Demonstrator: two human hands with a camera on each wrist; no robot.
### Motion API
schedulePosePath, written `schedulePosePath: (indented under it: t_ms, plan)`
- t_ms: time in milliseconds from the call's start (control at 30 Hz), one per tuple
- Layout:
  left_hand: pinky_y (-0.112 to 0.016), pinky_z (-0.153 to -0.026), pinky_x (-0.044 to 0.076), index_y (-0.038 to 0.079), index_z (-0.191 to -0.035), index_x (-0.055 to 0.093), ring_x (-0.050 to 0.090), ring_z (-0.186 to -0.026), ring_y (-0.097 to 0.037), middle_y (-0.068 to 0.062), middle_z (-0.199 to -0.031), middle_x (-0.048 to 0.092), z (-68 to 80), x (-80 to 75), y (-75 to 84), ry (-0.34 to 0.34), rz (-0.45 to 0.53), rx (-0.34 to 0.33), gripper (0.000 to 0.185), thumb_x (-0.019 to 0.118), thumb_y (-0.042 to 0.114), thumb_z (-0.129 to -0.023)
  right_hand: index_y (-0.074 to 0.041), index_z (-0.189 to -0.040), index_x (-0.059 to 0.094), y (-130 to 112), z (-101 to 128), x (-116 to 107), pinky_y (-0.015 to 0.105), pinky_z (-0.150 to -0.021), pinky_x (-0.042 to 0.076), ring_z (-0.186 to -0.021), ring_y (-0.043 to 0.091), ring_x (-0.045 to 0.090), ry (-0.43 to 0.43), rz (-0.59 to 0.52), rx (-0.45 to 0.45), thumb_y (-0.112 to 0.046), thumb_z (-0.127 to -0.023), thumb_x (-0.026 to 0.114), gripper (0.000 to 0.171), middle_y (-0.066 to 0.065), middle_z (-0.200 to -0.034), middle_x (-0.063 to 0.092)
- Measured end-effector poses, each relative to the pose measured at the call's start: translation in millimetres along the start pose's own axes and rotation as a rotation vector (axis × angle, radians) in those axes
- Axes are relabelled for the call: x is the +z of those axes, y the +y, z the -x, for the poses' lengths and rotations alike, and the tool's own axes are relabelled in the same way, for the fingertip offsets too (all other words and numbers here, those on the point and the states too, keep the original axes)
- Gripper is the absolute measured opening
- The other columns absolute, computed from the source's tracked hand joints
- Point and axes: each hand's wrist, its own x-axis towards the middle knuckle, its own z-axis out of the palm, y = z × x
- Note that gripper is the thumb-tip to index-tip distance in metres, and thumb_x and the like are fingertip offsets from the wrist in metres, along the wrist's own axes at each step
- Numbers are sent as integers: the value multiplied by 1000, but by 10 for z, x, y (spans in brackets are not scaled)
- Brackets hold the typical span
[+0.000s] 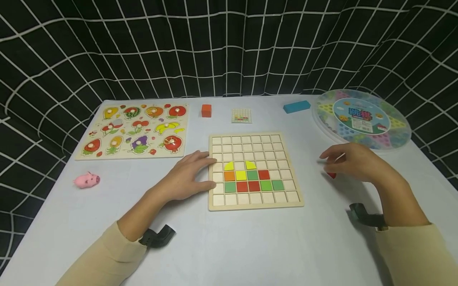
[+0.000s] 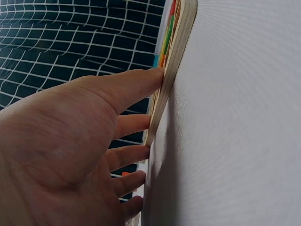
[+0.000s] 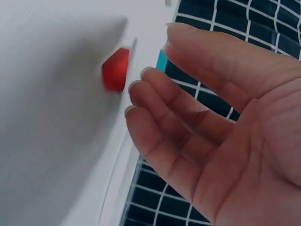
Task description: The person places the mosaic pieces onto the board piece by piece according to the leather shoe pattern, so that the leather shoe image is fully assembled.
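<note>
The red tile (image 3: 115, 68) lies on the desk (image 1: 229, 246), to the right of the wooden grid board (image 1: 255, 171) and just under the right hand (image 1: 352, 161). In the right wrist view the tile sits just beyond the fingertips (image 3: 136, 87), apart from them; these fingers are loosely bent and grasp nothing. This hand is much nearer to the tile than the other. The left hand (image 1: 187, 176) lies flat with straight fingers (image 2: 136, 82) touching the left edge of the board.
</note>
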Motion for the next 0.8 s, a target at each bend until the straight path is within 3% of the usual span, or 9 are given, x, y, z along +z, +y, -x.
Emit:
schedulePosePath:
  t_ms: [233, 533, 800]
  plan:
    - [-61, -124, 28, 19, -151, 54, 32, -153, -35, -9, -164, 39, -3, 1, 1, 3, -7, 4, 68, 77, 38, -90, -5, -122, 72, 132, 36, 12, 29, -69, 49, -96, 27, 61, -36, 31, 6, -22, -89, 80, 38, 6, -102, 73]
    - [-61, -124, 27, 20, -151, 54, 30, -155, -35, -8, -165, 38, 2, 1, -3, 1, -5, -8, 68, 77, 38, -90, -1, -113, 70, 158, 11, 56, 29, -68, 49, -92, 29, 57, -10, 26, 70, -19, -87, 81, 33, 14, -101, 67]
    - [-61, -125, 24, 19, -151, 54, 27, -157, -35, -9, -165, 38, 0, 7, -8, -1, 4, -3, 68, 77, 38, -90, -6, -103, 68, 136, -11, 107, 30, -69, 48, -90, 27, 55, 34, -5, 19, -16, -84, 84, 26, 8, -94, 66]
